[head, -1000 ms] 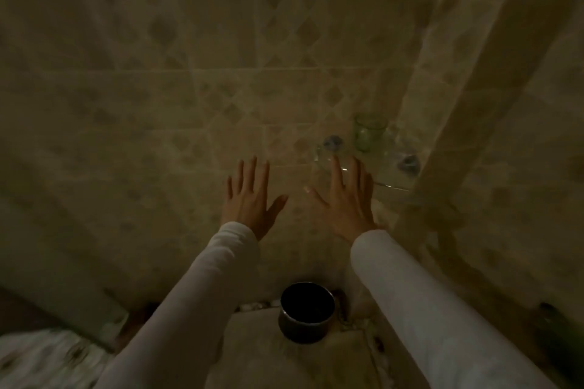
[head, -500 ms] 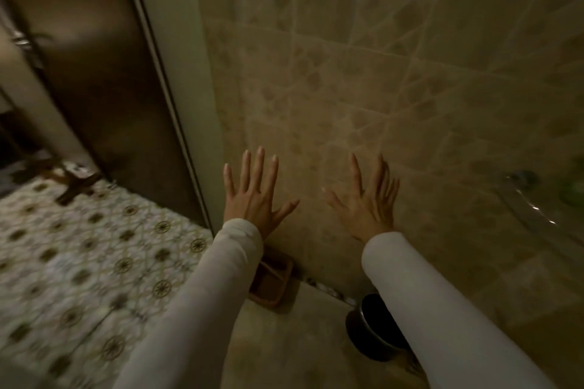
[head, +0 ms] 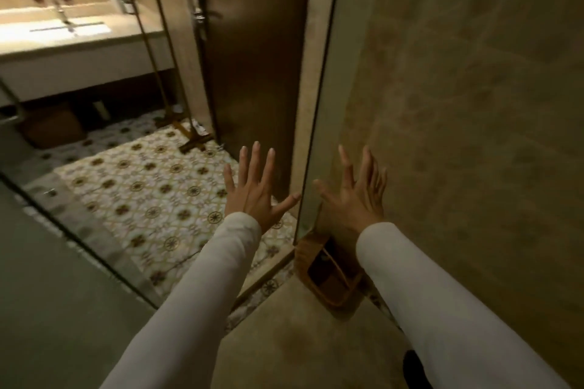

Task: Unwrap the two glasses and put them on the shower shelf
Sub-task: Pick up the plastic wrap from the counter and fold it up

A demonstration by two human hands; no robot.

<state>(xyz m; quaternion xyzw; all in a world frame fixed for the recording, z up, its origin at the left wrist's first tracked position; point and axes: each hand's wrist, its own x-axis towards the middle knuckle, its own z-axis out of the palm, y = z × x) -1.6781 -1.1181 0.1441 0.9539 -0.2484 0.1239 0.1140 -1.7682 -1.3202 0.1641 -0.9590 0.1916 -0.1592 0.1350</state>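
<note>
Both of my arms, in white sleeves, reach forward. My left hand (head: 252,189) is spread flat with straight fingers and holds nothing, out over the patterned floor. My right hand (head: 354,196) is also spread and empty, in front of the beige tiled shower wall (head: 474,104). No glass and no shower shelf shows in this view.
A glass panel edge (head: 319,104) stands between my hands. A dark door (head: 252,57) lies beyond it. A lit sink counter (head: 72,31) is at the far left. A wooden basket (head: 328,278) sits on the floor by the wall, a dark pot (head: 414,369) at lower right.
The view has swung left, away from the shelf with the green glass, towards the door and sink. Both hands stay spread and empty.
</note>
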